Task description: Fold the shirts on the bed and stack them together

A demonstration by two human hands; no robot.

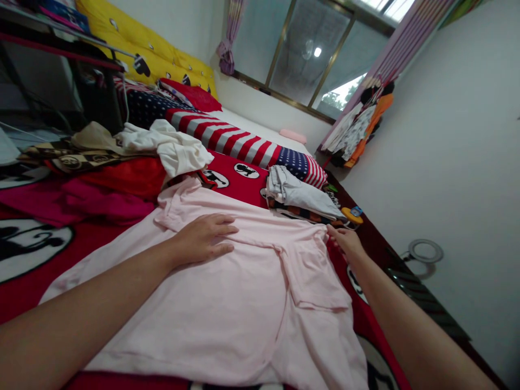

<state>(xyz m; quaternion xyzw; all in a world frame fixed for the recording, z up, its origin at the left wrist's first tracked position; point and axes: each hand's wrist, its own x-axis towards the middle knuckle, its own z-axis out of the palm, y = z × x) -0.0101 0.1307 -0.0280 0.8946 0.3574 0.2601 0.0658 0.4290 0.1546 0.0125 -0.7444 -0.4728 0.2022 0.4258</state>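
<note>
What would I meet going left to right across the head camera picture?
Magenta cloth → left hand, lying on the pink shirt → right hand, at the shirt's edge → pale ring.

- on my feed, the left forearm at eight o'clock is bare, tapering to a slim wrist
- the left hand, also toward eight o'clock, is bare, with slender fingers
- at four o'clock i see the right forearm, bare, narrowing likewise
- the right hand, between three and four o'clock, is bare too, finer details too small for me
</note>
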